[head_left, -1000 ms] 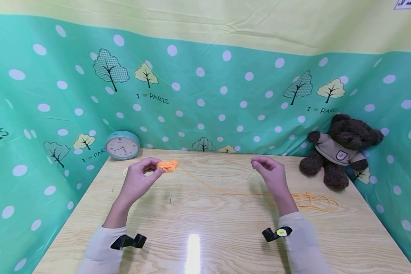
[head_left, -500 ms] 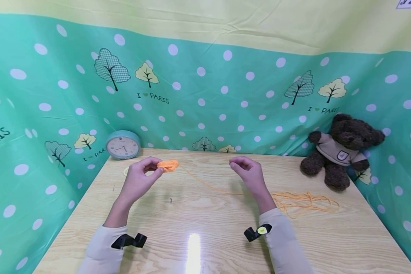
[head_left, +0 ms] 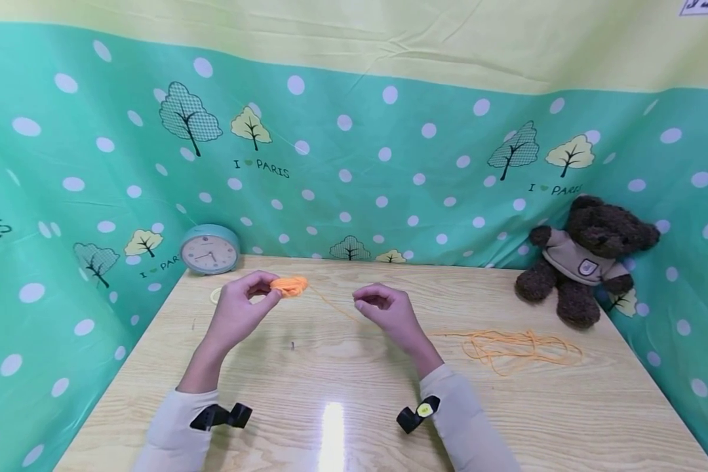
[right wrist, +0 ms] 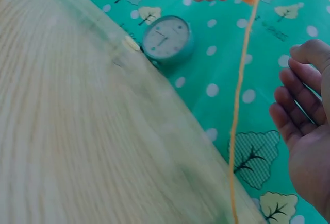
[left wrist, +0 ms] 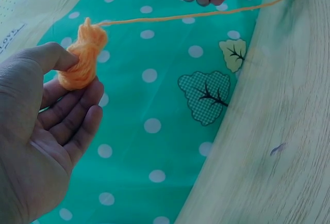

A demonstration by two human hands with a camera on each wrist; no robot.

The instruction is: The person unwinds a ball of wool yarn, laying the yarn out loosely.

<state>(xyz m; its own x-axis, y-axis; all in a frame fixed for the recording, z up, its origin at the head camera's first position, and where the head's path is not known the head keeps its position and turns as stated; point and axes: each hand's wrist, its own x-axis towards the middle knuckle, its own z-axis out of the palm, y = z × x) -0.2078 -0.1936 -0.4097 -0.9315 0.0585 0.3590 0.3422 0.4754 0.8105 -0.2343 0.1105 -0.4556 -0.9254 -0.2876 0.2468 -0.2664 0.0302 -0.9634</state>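
My left hand [head_left: 240,308] pinches a small wound bundle of orange yarn [head_left: 290,286] between thumb and fingers, above the left part of the table. From the bundle a single yarn strand [right wrist: 237,100] runs off to the right and slopes down. To the right of the bundle is my right hand [head_left: 391,318], its fingers loosely bent and holding nothing. In the right wrist view, that strand hangs beside the right hand, apart from its fingertips. Loose loops of the same yarn [head_left: 525,346] lie on the table at the right.
A round teal clock [head_left: 210,250] stands at the back left corner of the wooden table [head_left: 342,380]. Partly behind the left hand lies a pale ring [head_left: 215,295]. A brown teddy bear [head_left: 590,259] sits at the back right, before a green dotted curtain [head_left: 383,170].
My right hand has moved left across the table toward the yarn bundle, uncovering more of the loose loops. The left hand has stayed in place with its bundle.
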